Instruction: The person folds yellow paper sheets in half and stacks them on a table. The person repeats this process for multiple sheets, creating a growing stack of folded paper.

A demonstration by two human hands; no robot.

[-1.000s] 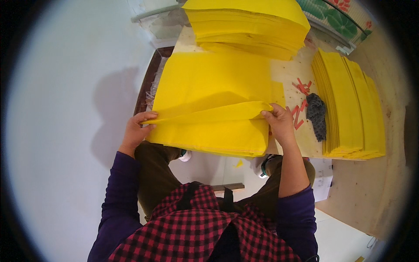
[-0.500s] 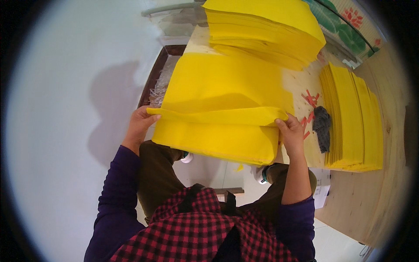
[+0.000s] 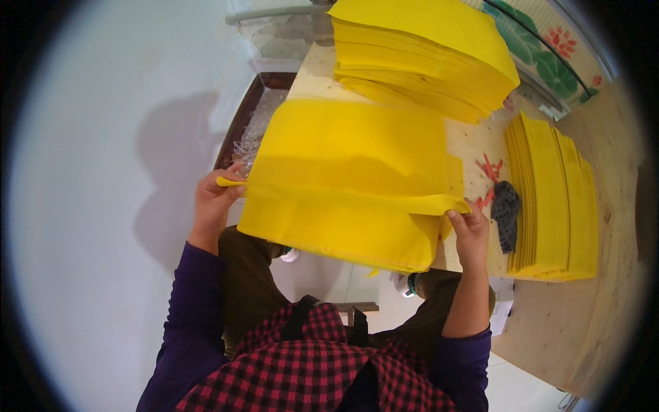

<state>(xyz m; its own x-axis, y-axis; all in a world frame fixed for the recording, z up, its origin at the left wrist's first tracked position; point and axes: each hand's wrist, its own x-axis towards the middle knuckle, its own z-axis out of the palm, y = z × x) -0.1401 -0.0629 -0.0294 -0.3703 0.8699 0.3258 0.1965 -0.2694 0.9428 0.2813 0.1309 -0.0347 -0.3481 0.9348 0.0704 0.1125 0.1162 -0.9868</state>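
Observation:
A narrow folded yellow fabric strip (image 3: 329, 199) stretches sideways between my hands. My left hand (image 3: 214, 199) pinches its left end, which sticks out past the fingers. At the other end my right hand (image 3: 470, 230) holds a corner between thumb and fingers. Beneath the strip lie wide yellow fabric sheets (image 3: 350, 137), flat on the wooden table (image 3: 312, 79); their near edge hangs over the table's front above my knees. Whether the strip is joined to the top sheet cannot be made out.
A tall stack of yellow sheets (image 3: 425, 55) stands at the back. Another yellow stack (image 3: 552, 199) is on the right, beside a dark grey cloth (image 3: 506, 216) and several red scraps (image 3: 489, 168). A dark-framed tray (image 3: 237, 130) with clear plastic shreds lies at the left, near the white wall (image 3: 89, 172).
Both hands have moved slightly apart, and the right one is lower and farther right. The strip is drawn out longer and narrower, with its left end now showing beyond my left hand.

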